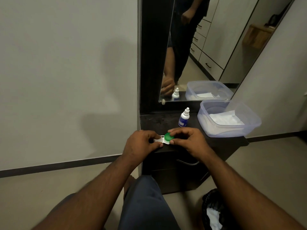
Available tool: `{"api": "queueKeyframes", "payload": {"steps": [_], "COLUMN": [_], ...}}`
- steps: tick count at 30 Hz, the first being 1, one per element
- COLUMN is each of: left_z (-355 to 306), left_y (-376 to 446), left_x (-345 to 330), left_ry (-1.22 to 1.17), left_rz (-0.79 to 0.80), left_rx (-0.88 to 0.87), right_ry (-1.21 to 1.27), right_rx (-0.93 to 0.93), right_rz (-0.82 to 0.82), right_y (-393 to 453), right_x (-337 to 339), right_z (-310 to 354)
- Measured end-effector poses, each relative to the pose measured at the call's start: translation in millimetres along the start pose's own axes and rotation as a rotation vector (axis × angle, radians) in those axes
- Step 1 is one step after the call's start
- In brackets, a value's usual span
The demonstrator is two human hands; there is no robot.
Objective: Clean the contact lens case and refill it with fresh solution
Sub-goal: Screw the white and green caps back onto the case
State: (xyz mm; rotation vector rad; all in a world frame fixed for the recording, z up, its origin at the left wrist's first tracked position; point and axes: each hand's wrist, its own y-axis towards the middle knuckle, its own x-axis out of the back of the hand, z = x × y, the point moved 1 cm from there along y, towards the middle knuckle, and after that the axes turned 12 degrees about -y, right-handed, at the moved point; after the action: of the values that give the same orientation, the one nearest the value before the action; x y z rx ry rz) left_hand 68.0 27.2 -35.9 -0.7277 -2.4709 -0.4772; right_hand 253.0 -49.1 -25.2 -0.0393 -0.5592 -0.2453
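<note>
A white contact lens case [159,140] lies at the front left corner of a dark cabinet top [167,121]. My left hand [141,143] pinches the case's white left side. My right hand [188,141] has thumb and fingers closed around the green cap [169,137] on the case's right well. Behind my right hand stands a small white solution bottle [184,117] with a blue label and its cap on, upright.
A clear plastic tub [249,128] holding white tissue sits at the right of the cabinet top. A mirror [199,47] rises behind it against the wall. A black bag [214,209] with white paper lies on the floor at lower right. My knee is below.
</note>
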Motion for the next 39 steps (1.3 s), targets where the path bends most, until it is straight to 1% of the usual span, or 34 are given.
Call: {"api": "queueKeyframes", "payload": {"steps": [5,9,11,15,25,27,32,34,37,39], "left_z": [2.2,0.6,0.0,0.7,-0.2,-0.1,1.3,1.7,1.0,-0.4], "left_y": [-0.6,-0.6,-0.2,0.3,-0.1,-0.6,-0.6,-0.3,-0.5,-0.6], "left_x": [-0.5,-0.6,-0.6,-0.4,0.1,0.1,-0.4,-0.5,-0.3,0.1], "left_ry": [-0.004,0.005,0.005,-0.005,0.001,-0.002,-0.011,-0.012,-0.018,-0.012], "left_rz": [-0.009,-0.005,-0.003,0.003,0.005,0.006,0.0,-0.001,-0.001,0.0], "left_rx": [-0.007,-0.008,-0.008,-0.005,-0.001,-0.001,-0.001,-0.002,-0.001,-0.001], "right_ry": [-0.046,-0.178,-0.223,-0.152,-0.233,-0.283,-0.316,-0.349,-0.395,-0.444], "right_rx": [0.029,0.047,0.075,0.067,0.04,0.06,0.114,0.176,0.326,0.371], "right_rz": [0.056,0.122,0.129,0.111,0.347,0.321,0.183,0.096,-0.054,-0.107], "right_y": [4.1,7.8,8.0,7.0,21.4,22.3,15.9,11.6,5.1,2.9], "right_x": [0.2,2.5,3.4,3.3,15.4,14.4,8.7,4.5,-6.1,-10.6], "right_z": [-5.5,-1.8,-2.0,-2.3,6.6,9.2,3.8,0.6,-3.2,-5.2]}}
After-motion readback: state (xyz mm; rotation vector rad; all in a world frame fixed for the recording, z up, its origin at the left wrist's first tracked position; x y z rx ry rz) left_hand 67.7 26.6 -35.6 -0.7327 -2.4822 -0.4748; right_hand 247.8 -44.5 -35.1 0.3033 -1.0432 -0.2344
